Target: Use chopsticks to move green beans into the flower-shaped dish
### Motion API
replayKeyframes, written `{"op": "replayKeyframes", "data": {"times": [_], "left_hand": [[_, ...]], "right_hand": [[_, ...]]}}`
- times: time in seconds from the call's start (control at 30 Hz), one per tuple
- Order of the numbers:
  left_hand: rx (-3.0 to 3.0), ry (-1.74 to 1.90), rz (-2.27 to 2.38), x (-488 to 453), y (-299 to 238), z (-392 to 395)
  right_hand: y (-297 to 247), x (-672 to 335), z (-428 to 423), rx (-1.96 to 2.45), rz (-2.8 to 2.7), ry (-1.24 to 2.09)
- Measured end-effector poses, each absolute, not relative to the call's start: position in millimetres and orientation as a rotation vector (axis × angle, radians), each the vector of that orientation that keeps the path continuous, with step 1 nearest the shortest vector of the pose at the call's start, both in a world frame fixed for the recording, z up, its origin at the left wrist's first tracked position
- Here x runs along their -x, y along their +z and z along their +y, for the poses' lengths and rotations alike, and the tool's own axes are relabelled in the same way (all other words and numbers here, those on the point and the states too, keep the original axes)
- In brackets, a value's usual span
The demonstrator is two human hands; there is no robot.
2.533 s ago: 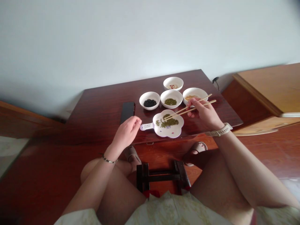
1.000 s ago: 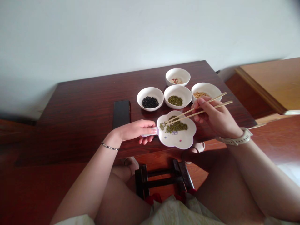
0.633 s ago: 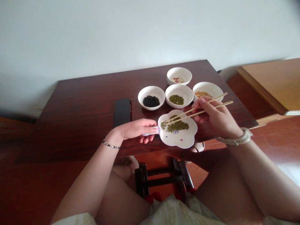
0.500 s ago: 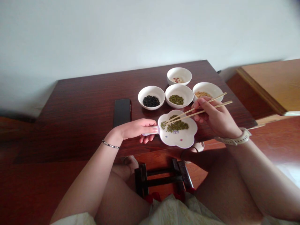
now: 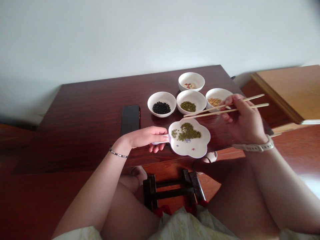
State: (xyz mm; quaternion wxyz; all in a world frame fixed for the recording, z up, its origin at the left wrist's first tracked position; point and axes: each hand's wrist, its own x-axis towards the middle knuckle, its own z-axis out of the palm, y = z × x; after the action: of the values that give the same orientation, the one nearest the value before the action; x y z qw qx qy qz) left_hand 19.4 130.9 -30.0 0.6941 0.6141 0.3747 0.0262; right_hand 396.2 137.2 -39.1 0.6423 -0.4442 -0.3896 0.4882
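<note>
My left hand (image 5: 147,137) is closed round the handle of a white flower-shaped dish (image 5: 200,146) with a purple rim. Green mung beans (image 5: 189,131) lie in the dish, mostly toward its far side. Between the fingers of my right hand (image 5: 246,121) is a pair of wooden chopsticks (image 5: 208,114). Their tips are close together just beyond the dish's far rim, near a white bowl (image 5: 200,104) of mung beans. Whether the tips pinch a bean is too small to tell.
Left of that bowl stands a bowl of black beans (image 5: 161,107). Behind is a bowl with reddish and pale pieces (image 5: 190,86); at right, one of yellow beans (image 5: 214,102). A dark phone (image 5: 130,119) lies on the brown table (image 5: 92,113). A stool (image 5: 172,193) stands below.
My right hand has moved to the right, drawing the chopstick tips out of the dish and up past its far rim. My left hand and the dish stay in place.
</note>
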Motion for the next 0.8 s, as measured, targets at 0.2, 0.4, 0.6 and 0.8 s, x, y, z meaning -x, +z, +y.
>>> {"op": "replayKeyframes", "data": {"times": [0.2, 0.4, 0.6, 0.8], "left_hand": [[-1.372, 0.058, 0.847, -20, -31, 131], [-1.378, 0.059, 0.836, -20, -32, 131], [-1.367, 0.054, 0.836, -18, -33, 130], [-1.373, 0.052, 0.836, -19, -31, 131]], "right_hand": [[-45, -406, 153, 0.983, -0.792, 0.896], [-36, -400, 135, 1.125, -0.976, 1.146], [-32, -387, 123, 1.188, -1.164, 1.305], [-36, -385, 123, 1.231, -1.194, 1.291]]}}
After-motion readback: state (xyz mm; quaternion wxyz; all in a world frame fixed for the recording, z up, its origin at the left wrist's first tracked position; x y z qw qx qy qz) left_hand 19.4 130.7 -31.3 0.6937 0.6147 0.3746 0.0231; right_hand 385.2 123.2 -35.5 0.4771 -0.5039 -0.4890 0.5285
